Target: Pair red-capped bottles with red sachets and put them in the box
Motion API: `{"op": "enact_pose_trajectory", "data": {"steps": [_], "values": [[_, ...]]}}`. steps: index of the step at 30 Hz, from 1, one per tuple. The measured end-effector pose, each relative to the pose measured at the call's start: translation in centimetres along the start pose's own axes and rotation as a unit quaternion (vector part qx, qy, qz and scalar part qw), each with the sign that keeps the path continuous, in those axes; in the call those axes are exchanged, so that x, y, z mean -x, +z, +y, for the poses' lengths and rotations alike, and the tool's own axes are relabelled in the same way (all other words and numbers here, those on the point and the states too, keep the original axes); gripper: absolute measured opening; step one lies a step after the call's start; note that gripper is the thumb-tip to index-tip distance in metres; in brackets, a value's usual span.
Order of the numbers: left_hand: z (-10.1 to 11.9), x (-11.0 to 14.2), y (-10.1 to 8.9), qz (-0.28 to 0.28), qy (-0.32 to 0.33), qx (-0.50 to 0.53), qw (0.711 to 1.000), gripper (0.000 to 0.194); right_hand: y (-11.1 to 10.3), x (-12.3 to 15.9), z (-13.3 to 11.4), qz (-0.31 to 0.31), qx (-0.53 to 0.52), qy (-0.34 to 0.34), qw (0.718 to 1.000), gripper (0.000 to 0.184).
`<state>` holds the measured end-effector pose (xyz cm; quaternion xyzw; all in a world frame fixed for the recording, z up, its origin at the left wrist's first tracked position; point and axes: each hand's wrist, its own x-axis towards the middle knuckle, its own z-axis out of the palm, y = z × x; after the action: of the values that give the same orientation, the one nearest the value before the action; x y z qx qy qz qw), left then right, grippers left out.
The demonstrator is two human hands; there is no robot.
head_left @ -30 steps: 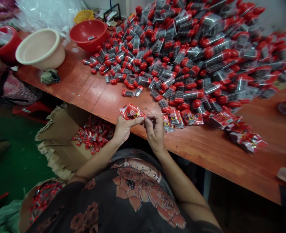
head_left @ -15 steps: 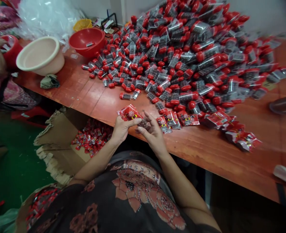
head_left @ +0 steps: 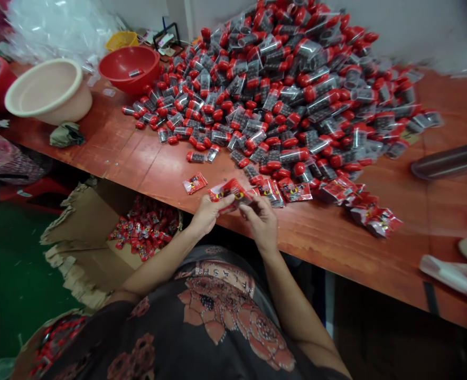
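At the table's near edge, my left hand [head_left: 206,215] is closed, its thumb pressing on small red printed packets [head_left: 231,191]. My right hand [head_left: 263,220] pinches the right end of the same packets, fingers curled behind it. One single red sachet [head_left: 195,183] lies flat on the table [head_left: 146,171], just beyond my left hand. To the right of my fingers, several similar packets [head_left: 294,190] rest in a row, partly overlapped. Behind them rises a large heap of clear tubes with red caps [head_left: 257,116] and dark contents.
Below the table on the left stands a torn cardboard box [head_left: 78,248] with red packets inside. A cream basin [head_left: 45,92] and a red bowl [head_left: 128,68] are on the table's left. More packets [head_left: 360,206] and a long clear tube [head_left: 451,161] lie to the right.
One red sachet now lies on the table to the left of my hands. Both hands stay together on the remaining packets, and the view has turned slightly right.
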<state>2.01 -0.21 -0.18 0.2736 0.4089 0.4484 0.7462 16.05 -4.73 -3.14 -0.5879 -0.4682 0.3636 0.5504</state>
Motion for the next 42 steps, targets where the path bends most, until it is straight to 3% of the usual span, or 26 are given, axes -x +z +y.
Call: {"op": "enact_pose_trajectory", "data": {"steps": [4,7,10,12,14,17,22,34,38,42], "values": [[0.6,-0.5,-0.8,0.038,-0.031,0.067,0.997,0.025,-4.0,-2.0,2.3,0.138,0.104,0.016,0.985,0.040],[1.0,-0.6,-1.5,0.045,-0.030,0.073,0.996,0.024,-6.3,-3.3,3.0,0.164,0.248,0.011,0.955,0.045],[1.0,-0.7,-2.1,0.068,-0.021,0.052,0.996,0.026,-5.9,-4.3,1.6,0.160,0.377,-0.033,0.912,0.047],[0.8,-1.0,-2.4,0.086,-0.017,0.032,0.996,0.027,-4.0,-5.4,0.2,0.124,0.428,-0.078,0.892,0.037],[0.7,-1.2,-2.8,0.103,-0.008,0.022,0.994,0.028,-1.4,-7.1,-1.0,0.037,0.477,-0.112,0.871,0.035],[1.0,-1.4,-3.2,0.126,0.006,0.026,0.992,0.031,2.5,-10.4,-1.6,-0.076,0.552,-0.102,0.824,0.034],[2.0,-1.0,-4.2,0.177,-0.024,0.043,0.983,0.028,6.5,-13.9,-0.4,-0.108,0.571,-0.060,0.812,0.036],[4.2,-1.2,-4.9,0.204,-0.145,0.227,0.941,0.009,7.3,-10.7,0.8,-0.259,0.520,-0.152,0.800,0.037],[4.6,-1.0,-4.8,0.197,-0.156,0.246,0.936,0.006,6.7,-10.3,0.6,-0.319,0.498,-0.237,0.771,0.030],[5.0,-0.8,-4.8,0.195,-0.154,0.260,0.933,0.008,6.3,-10.4,0.7,-0.313,0.509,-0.313,0.738,0.028]]}}
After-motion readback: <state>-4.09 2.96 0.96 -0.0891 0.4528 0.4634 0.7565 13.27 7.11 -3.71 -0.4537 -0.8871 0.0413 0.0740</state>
